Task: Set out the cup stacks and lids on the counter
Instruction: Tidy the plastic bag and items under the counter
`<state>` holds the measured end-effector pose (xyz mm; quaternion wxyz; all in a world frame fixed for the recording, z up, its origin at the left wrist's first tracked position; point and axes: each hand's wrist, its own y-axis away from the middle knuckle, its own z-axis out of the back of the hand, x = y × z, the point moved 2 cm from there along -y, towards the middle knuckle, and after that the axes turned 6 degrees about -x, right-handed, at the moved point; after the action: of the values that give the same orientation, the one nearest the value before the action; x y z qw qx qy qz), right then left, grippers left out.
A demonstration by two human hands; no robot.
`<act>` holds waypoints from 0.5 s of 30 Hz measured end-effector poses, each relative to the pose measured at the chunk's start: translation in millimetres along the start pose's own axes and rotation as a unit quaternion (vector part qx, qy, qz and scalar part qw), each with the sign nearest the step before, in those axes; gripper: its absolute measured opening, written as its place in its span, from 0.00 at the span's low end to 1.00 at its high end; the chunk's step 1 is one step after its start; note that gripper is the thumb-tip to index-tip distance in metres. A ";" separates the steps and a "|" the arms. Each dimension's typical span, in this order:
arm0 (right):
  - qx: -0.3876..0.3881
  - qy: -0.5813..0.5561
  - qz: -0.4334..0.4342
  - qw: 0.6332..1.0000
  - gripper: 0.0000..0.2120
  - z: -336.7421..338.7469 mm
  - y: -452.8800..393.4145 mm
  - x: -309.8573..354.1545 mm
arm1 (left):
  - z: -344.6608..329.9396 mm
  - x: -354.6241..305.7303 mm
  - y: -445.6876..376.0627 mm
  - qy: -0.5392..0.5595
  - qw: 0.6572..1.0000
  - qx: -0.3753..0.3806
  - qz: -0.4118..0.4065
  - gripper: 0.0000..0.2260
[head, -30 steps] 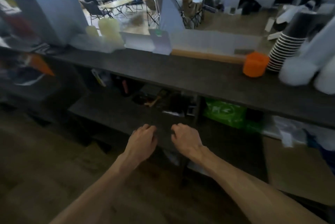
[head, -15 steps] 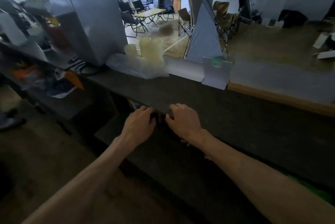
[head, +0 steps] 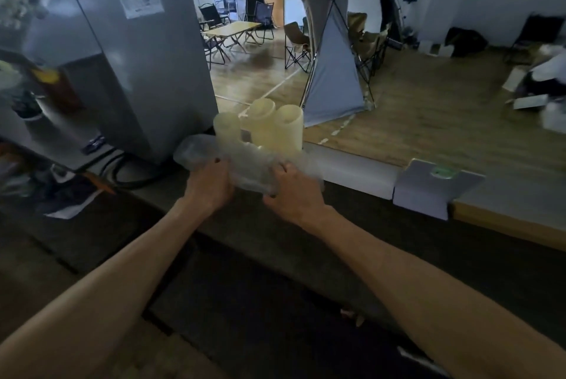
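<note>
While both of my hands are at the back of the dark counter [head: 398, 243], I record the following. My left hand [head: 209, 184] has its fingers curled round the left end of a long clear plastic sleeve of stacked lids or cups [head: 245, 164]; blur prevents me saying which. My right hand [head: 292, 191] grips the same sleeve at its right end, fingers wrapped over the top. The sleeve lies on its side, spanning the gap between my two hands, resting on or just above the counter; I cannot tell which.

Immediately beyond my hands stand three pale cream upright cup stacks [head: 263, 127], close together and touching or nearly touching the far side of the sleeve. To the left of my left hand sits a large grey metal machine [head: 128, 66], with a black cable [head: 134, 176] looping on the counter just left of that hand. Well to the right of my right hand, a grey folded card stand [head: 428, 191] sits on the counter's far edge.

Risks noted, as judgement:
- Lifting or dragging the sleeve could knock the upright stacks behind it, since they stand so close.
- The soft wrapper may sag or slip in the middle if my grip at either end is uneven.
- Swinging the left end outward could strike the machine or snag the cable.
</note>
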<state>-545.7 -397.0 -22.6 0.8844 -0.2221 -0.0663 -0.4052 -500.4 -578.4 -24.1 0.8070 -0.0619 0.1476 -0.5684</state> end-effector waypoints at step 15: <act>0.027 -0.081 -0.144 0.986 0.36 -65.5 -30.4 6.4 | -45.8 40.6 -13.7 0.331 0.914 0.040 -0.232 0.10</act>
<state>-568.3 -448.1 -68.8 0.8141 -0.2182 -0.1803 -0.5070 -514.2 -618.0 -70.7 0.5592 0.1292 0.3650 -0.7331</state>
